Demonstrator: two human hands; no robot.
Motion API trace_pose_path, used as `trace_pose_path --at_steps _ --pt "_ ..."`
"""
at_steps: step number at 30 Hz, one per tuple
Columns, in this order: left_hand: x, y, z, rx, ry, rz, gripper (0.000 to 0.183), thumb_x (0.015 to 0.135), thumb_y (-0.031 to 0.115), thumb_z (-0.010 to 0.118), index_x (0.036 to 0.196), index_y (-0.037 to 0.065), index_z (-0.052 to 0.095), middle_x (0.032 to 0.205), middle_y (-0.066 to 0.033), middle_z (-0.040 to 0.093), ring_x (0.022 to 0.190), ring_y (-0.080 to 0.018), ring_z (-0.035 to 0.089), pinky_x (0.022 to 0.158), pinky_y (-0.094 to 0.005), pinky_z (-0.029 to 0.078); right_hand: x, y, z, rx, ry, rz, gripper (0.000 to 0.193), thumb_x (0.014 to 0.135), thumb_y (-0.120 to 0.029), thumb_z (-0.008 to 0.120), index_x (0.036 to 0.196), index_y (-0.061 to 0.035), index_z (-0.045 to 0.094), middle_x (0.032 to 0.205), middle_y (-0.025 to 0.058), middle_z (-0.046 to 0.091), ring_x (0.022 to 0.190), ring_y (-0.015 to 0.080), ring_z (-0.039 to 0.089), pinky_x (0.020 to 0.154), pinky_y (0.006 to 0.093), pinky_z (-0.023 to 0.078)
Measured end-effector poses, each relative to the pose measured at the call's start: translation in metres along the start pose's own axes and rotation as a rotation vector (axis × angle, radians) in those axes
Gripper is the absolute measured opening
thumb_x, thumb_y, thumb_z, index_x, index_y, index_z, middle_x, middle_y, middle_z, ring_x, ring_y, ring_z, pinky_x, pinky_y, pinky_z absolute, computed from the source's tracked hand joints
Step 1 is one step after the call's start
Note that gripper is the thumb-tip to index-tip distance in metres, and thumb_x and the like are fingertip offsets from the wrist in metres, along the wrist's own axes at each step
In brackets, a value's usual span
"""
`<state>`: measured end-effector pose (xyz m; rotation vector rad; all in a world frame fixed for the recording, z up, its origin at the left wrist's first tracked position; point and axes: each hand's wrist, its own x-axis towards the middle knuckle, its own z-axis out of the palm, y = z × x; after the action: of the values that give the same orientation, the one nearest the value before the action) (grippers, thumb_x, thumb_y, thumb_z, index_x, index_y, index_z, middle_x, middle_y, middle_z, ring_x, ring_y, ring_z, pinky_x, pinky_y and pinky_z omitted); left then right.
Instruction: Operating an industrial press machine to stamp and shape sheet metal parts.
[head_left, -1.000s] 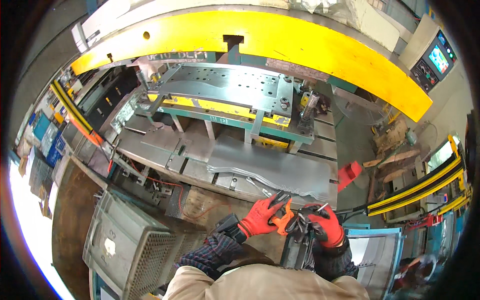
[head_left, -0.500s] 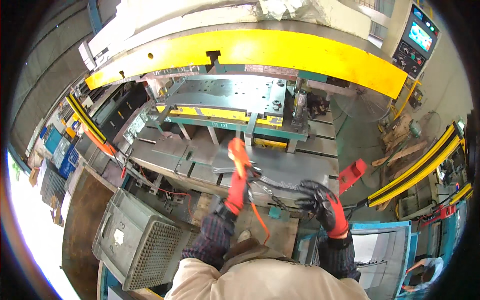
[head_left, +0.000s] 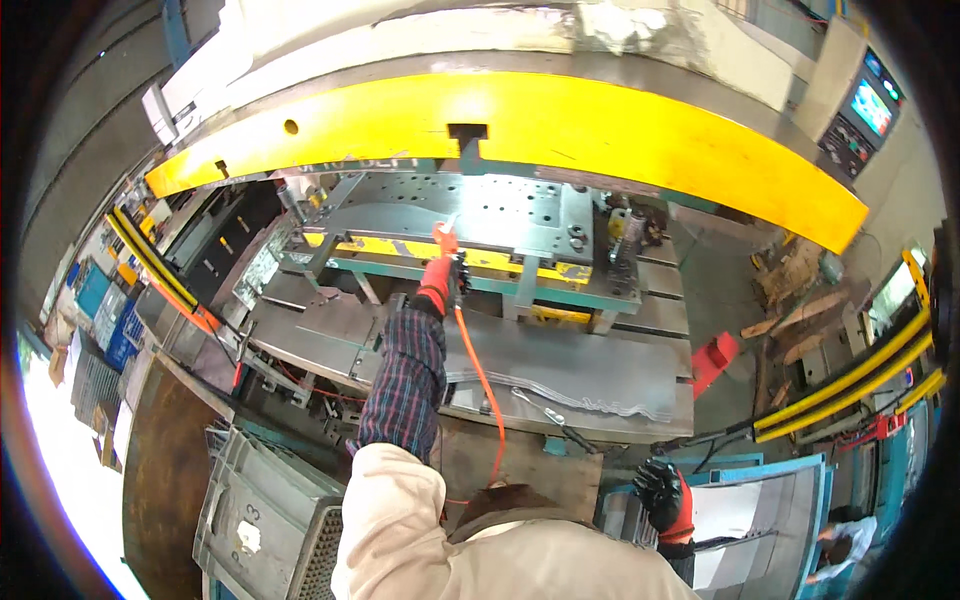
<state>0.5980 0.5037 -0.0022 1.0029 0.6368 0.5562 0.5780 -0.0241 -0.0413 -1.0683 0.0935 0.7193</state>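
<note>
My left hand (head_left: 440, 280), in a red and black glove, grips an orange air blow gun (head_left: 445, 238) with an orange hose (head_left: 485, 380) trailing down from it. The gun points at the front edge of the flat steel die (head_left: 460, 205), which has several holes in its top. My right hand (head_left: 664, 497), gloved alike, is low on the right beside a blue-framed bin (head_left: 745, 500); its fingers are loosely bent and nothing shows in them. Between the hands, thin metal sheets with a wavy edge (head_left: 590, 395) lie on the press bed. A metal tool with a dark handle (head_left: 550, 415) rests at their front.
A yellow press beam (head_left: 560, 125) spans above the die. Yellow and black guard bars (head_left: 850, 370) stand at the sides. A grey plastic crate (head_left: 255, 500) sits at the lower left, a red bracket (head_left: 713, 360) at the bed's right, and a control panel (head_left: 865, 110) at the upper right.
My left hand has moved forward and up to the die with the blow gun. My right hand has drawn back from the metal sheets toward the bin. The view has shifted slightly.
</note>
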Motion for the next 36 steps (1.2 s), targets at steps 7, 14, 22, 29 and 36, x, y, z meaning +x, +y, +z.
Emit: trace_pose_path --at_steps 7,14,22,29,36 --pt "0.035 0.052 -0.115 -0.228 0.521 0.078 0.023 0.075 0.028 0.047 0.058 0.014 0.042 0.045 -0.0007 0.039 0.037 -0.0152 0.040 0.034 -0.0298 0.032 0.027 0.023 0.003 -0.089 0.045 0.007 0.041 0.081 -0.036 0.037 0.104 -0.0032 0.047 0.095 0.0131 0.054 0.078 0.0236 0.055 0.064 0.0324 0.045" --pt "0.022 0.023 -0.072 0.210 -0.335 0.056 0.021 0.075 0.030 0.051 0.077 0.009 0.051 0.061 -0.0001 0.048 0.052 -0.0126 0.048 0.050 -0.0234 0.041 0.066 0.022 0.051 -0.281 -0.077 0.034 0.041 0.083 -0.037 0.035 0.102 -0.0025 0.047 0.093 0.0102 0.054 0.078 0.0185 0.054 0.064 0.0276 0.043" --pt "0.061 0.078 -0.199 -0.105 0.275 0.196 0.023 0.074 0.035 0.048 0.069 0.012 0.050 0.054 -0.0020 0.044 0.045 -0.0161 0.043 0.041 -0.0298 0.036 0.070 0.029 0.043 -0.138 -0.099 -0.012 0.039 0.082 -0.034 0.038 0.103 -0.0026 0.046 0.094 0.0116 0.054 0.080 0.0203 0.054 0.067 0.0301 0.044" --pt "0.114 0.072 -0.181 0.697 0.179 0.418 0.023 0.076 0.032 0.045 0.061 0.016 0.042 0.049 0.0019 0.036 0.039 -0.0109 0.038 0.034 -0.0280 0.032 0.061 0.031 0.049 -0.252 -0.060 0.018 0.036 0.082 -0.029 0.036 0.104 -0.0018 0.045 0.097 0.0130 0.053 0.081 0.0211 0.054 0.067 0.0290 0.045" --pt "0.021 0.004 0.074 0.461 -0.800 -0.007 0.017 0.076 0.022 0.050 0.075 0.006 0.054 0.064 0.0004 0.050 0.054 -0.0084 0.047 0.051 -0.0242 0.040 0.069 0.023 0.067 -0.219 -0.113 -0.024 0.042 0.082 -0.035 0.037 0.107 -0.0011 0.043 0.099 0.0125 0.052 0.084 0.0208 0.053 0.071 0.0308 0.044"
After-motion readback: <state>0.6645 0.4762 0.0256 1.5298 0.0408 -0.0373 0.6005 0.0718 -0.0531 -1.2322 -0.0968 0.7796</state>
